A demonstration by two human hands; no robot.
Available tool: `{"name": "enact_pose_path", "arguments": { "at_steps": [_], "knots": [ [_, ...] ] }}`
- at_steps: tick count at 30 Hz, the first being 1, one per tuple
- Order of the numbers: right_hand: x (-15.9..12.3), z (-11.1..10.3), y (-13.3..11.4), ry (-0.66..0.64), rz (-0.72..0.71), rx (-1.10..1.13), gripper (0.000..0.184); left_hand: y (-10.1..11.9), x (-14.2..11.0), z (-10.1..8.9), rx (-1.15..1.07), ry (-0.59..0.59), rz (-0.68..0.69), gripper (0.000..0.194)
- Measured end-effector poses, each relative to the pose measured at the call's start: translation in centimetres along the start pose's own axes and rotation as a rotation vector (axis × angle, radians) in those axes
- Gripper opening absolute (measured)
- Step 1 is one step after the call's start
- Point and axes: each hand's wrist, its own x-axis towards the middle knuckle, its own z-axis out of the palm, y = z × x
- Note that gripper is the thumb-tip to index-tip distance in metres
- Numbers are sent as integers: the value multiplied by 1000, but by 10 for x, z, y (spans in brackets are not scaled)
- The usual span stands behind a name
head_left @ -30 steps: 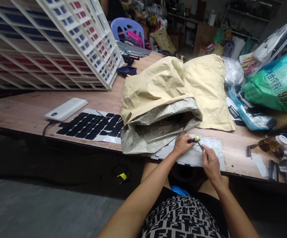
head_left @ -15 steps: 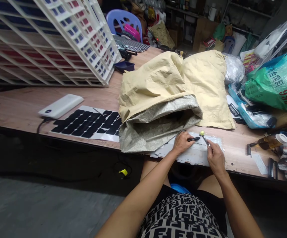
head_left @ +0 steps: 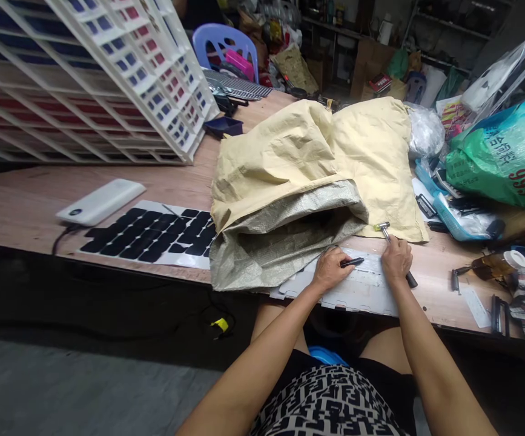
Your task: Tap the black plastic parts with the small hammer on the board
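My left hand [head_left: 331, 268] is closed on a short black rod-like piece [head_left: 352, 263], whose exact kind I cannot make out. It rests over a light grey sheet [head_left: 357, 297] at the front edge of the table. In my closed right hand [head_left: 396, 259] is a small hammer [head_left: 383, 226]. The hammer's head, with a yellow face, points away from me beside the sack, and its black handle end sticks out behind the hand. Just beyond my left hand, a cream sack [head_left: 280, 157] lies with its silvery grey mouth gaping toward me.
A white lattice crate [head_left: 153, 91] stands at the left. A white power bank [head_left: 101, 201] with a cable and a sheet of black pads [head_left: 153, 233] lie left of the sack. At right are a green plastic bag [head_left: 502, 163], a blue tray [head_left: 457, 221] and a brown bottle [head_left: 493, 266].
My right hand has turned and shifted slightly right, swinging the hammer's head away from the black piece toward the sack. My left hand keeps hold of the piece.
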Motion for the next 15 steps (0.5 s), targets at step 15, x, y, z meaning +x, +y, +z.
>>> {"name": "enact_pose_path", "arguments": {
  "at_steps": [15],
  "knots": [
    [-5,6,-1,-40,7,-78,37,2,-171,15,-286,-485,-264,26]
  ]
}}
